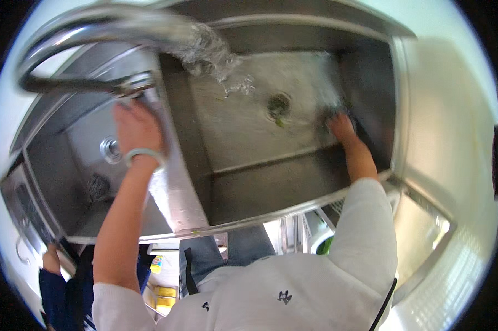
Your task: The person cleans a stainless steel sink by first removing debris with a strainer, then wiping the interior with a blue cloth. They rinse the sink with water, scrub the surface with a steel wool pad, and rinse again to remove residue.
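Water pours from the curved metal faucet (94, 33) into the right basin of a stainless steel double sink (185, 190). My left hand (138, 127), with a pale band at the wrist, is closed at the faucet's base above the divider. Its fingertips are partly hidden there. Deep in the right basin, my right hand (341, 127) reaches down near the right wall. Motion and splashing water smear its fingers, so I cannot see whether it holds anything. Between the hands lies the drain (278, 105), with a bit of green scrap (280, 122) at its edge.
A dark scouring pad (98, 187) lies in the left basin, near its round drain (111, 150). Another person's hand (51, 259) and dark blue sleeve show at the lower left. Yellow packages (165, 298) and a white bowl with greens (321, 243) sit below the sink's front edge.
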A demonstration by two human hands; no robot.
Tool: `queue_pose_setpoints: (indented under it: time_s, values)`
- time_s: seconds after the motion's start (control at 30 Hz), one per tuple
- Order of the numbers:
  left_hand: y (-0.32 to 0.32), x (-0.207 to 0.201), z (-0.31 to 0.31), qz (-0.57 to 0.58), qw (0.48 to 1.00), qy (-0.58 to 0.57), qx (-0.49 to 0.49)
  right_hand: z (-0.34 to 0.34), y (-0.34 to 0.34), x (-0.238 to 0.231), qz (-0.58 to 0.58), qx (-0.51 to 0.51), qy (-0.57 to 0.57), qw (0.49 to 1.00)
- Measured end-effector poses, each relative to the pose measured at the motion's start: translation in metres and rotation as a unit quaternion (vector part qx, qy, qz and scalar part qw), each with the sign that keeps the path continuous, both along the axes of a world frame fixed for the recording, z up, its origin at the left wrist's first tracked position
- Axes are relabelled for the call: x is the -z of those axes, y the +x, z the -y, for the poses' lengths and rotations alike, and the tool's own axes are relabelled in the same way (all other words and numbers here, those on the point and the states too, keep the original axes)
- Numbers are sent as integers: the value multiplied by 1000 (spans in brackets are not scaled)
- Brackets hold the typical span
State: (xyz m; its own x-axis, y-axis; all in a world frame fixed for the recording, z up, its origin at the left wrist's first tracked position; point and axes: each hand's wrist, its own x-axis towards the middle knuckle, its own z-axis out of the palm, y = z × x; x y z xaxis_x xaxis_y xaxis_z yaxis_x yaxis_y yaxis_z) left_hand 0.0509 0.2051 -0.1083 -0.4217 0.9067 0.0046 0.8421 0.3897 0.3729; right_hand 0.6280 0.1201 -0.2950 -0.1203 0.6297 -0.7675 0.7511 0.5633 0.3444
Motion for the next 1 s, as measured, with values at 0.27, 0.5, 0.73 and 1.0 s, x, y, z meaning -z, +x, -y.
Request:
queue_pose_setpoints:
  time_s: [0.27,0.5,0.73,1.0]
  values:
    - [-10,15,-2,-13,999,48,-5,13,-6,1,89,77,0,993]
    - [-10,8,-3,-12,999,34,-5,26,-17,-40,158,224,-143,951]
    - [1,-5,-8,16,999,-14,-43,1,-12,-200,147,197,-209,947]
    - [2,-1,-6,26,998,-15,-52,0,-24,-231,185,226,-203,934]
